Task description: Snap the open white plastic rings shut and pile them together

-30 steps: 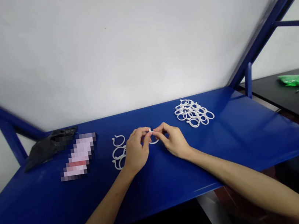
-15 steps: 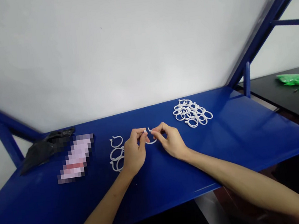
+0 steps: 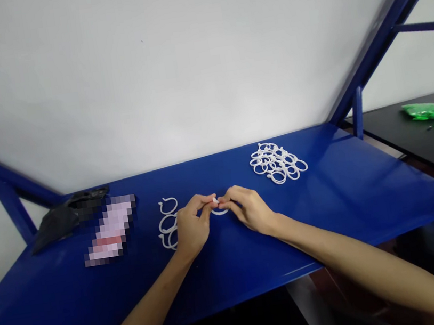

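Between my two hands is a white plastic ring (image 3: 220, 212), its lower curve showing beneath my fingers. My left hand (image 3: 194, 224) pinches one end of the ring, and my right hand (image 3: 249, 209) pinches the other. The ends meet at the fingertips, which partly cover them; whether they are locked together I cannot tell. Beside my left hand lie several open white rings (image 3: 168, 223), partly hidden behind it. Farther back on the right is a heap of white rings (image 3: 277, 162) that look closed.
A blue table (image 3: 240, 267) carries everything, with a white wall (image 3: 189, 80) behind. At left lie a black plastic bag (image 3: 54, 225) and a blurred pinkish packet (image 3: 110, 226). On a black table (image 3: 390, 127) at right rests a clear bag of green pieces (image 3: 432, 112).
My hands have come closer together and a little lower in view. The gap between the ring's two ends has closed at my fingertips.
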`<state>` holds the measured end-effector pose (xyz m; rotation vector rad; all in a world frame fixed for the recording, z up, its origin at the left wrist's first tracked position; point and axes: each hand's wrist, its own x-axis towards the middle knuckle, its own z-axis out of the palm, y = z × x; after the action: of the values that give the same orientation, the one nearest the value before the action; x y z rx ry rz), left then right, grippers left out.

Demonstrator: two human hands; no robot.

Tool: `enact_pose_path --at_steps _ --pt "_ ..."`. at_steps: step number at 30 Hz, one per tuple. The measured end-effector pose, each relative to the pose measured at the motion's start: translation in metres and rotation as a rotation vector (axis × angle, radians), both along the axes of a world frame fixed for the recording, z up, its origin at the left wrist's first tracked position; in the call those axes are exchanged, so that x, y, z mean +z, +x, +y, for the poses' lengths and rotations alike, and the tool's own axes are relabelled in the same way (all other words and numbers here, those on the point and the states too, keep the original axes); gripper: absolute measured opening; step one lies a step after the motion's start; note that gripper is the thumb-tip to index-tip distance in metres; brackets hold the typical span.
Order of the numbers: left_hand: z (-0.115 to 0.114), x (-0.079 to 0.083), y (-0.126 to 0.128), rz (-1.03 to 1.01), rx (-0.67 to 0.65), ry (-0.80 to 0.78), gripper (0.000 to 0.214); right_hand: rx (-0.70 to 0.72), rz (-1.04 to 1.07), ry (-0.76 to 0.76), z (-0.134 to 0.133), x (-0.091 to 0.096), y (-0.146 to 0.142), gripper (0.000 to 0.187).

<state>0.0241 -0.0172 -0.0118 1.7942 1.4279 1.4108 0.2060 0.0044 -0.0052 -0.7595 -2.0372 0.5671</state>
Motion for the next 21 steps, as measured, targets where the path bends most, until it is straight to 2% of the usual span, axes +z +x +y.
enact_pose_path --at_steps 5,9,13,17,21 --pt "0.003 0.000 -0.001 0.122 -0.060 0.016 0.013 0.029 -0.172 0.030 0.003 -0.001 0.006 0.023" --pt "0.012 0.001 -0.010 0.359 -0.055 0.083 0.018 -0.117 -0.263 0.073 0.013 0.006 0.009 0.019" --pt "0.023 0.004 -0.033 0.602 0.167 0.120 0.030 -0.417 -0.407 0.080 0.026 0.025 0.023 0.015" --pt "0.029 0.007 -0.056 0.823 0.398 -0.018 0.042 -0.702 -0.582 0.013 0.041 0.039 0.058 0.019" --pt "0.026 0.013 -0.064 1.039 0.431 -0.182 0.049 -0.792 -0.654 -0.098 0.054 0.042 0.090 0.018"
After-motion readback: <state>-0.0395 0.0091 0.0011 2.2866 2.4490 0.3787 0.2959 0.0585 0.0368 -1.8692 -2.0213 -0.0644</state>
